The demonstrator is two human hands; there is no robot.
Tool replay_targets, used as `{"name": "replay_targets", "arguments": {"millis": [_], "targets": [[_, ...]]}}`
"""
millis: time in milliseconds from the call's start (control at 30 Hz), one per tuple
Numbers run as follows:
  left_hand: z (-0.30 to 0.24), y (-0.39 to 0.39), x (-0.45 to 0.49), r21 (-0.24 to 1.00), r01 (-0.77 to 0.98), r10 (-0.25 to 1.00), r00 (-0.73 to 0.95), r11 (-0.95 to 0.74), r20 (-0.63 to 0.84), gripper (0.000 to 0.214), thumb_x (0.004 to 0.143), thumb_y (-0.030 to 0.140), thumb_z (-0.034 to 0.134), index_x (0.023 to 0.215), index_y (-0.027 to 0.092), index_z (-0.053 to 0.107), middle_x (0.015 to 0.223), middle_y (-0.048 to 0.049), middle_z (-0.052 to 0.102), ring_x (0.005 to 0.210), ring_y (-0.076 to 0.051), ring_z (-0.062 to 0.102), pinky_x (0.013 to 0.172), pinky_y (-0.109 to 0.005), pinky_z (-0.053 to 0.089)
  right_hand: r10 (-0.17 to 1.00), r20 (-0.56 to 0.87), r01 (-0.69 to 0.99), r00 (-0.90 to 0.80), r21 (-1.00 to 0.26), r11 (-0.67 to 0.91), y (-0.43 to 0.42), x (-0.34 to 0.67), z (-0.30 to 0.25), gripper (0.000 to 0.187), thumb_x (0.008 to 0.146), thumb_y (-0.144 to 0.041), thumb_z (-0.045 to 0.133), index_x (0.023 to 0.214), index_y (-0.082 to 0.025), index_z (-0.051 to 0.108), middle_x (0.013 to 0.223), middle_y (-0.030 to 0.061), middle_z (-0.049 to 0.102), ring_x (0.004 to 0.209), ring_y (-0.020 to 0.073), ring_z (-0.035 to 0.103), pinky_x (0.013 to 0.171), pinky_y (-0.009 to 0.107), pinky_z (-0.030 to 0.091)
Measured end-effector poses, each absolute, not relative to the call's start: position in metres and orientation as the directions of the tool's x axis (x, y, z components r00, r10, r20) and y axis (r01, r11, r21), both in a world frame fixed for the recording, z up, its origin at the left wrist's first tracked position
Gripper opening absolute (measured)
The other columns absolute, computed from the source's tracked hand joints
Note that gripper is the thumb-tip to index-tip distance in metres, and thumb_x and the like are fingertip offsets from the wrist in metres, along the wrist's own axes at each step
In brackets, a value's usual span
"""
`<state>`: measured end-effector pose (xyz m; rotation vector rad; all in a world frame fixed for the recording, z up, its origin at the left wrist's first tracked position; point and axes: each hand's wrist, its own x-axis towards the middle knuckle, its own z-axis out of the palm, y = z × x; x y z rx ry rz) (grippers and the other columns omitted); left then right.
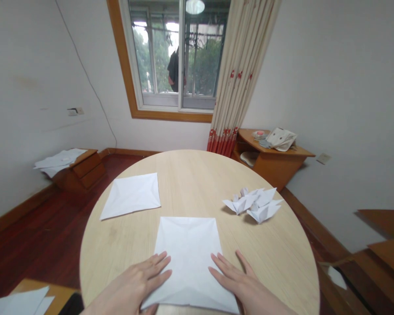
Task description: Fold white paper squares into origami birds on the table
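Observation:
A white sheet of paper point(189, 245) lies flat on the round wooden table point(190, 175) close in front of me, with faint creases near its edges. Over its left edge rests my left hand point(147, 278), fingers stretched out on the paper, thumb low at the near corner. My right hand point(236, 278) lies on the right edge, fingers extended and the outermost one raised apart over the table. Another white sheet of paper point(133, 195) is at the table's left. Several folded paper pieces point(256, 203), with pointed wing-like tips, are clustered at the right.
A small wooden cabinet point(82, 170) with papers on top stands at the left wall. Beyond the table, a corner desk point(279, 153) holds a white bag point(281, 139). More paper point(22, 302) lies on a seat at lower left. Wooden furniture point(374, 271) stands at lower right.

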<state>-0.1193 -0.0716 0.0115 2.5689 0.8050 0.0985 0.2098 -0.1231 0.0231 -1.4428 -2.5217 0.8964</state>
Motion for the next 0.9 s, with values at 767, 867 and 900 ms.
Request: {"name": "replay_targets", "arguments": {"millis": [767, 867, 900], "targets": [[0.034, -0.045, -0.114, 0.654, 0.497, 0.699, 0.712, -0.57, 0.067, 0.039, 0.086, 0.037, 0.052, 0.122, 0.026, 0.061, 0.105, -0.0041, 0.073, 0.087, -0.02, 0.07, 0.082, -0.034, 0.055, 0.858, -0.098, 0.536, -0.504, -0.815, 0.221, -0.096, 0.228, 0.07, 0.045, 0.081, -0.049, 0.065, 0.12, -0.027, 0.064, 0.12, 0.0065, 0.066, 0.109, 0.0272, 0.063, 0.094, 0.042, 0.05], [0.033, -0.035, -0.111, 0.709, 0.483, 0.731, 0.679, -0.513, 0.067, 0.038, 0.087, 0.037, 0.051, 0.12, 0.023, 0.062, 0.094, -0.0038, 0.075, 0.078, -0.017, 0.07, 0.077, -0.031, 0.055, 0.867, -0.122, 0.53, -0.483, -0.829, 0.178, -0.087, 0.233, 0.068, 0.051, 0.08, -0.055, 0.062, 0.12, -0.023, 0.064, 0.121, 0.0089, 0.066, 0.109, 0.0278, 0.063, 0.094, 0.044, 0.05], [0.033, -0.031, -0.11, 0.72, 0.479, 0.741, 0.668, -0.503, 0.074, 0.038, 0.088, 0.038, 0.051, 0.12, 0.022, 0.063, 0.091, -0.0038, 0.075, 0.076, -0.016, 0.069, 0.075, -0.029, 0.055, 0.871, -0.124, 0.531, -0.475, -0.83, 0.172, -0.084, 0.235, 0.067, 0.051, 0.08, -0.055, 0.062, 0.119, -0.023, 0.065, 0.121, 0.0095, 0.066, 0.11, 0.0278, 0.063, 0.095, 0.044, 0.049]]}}
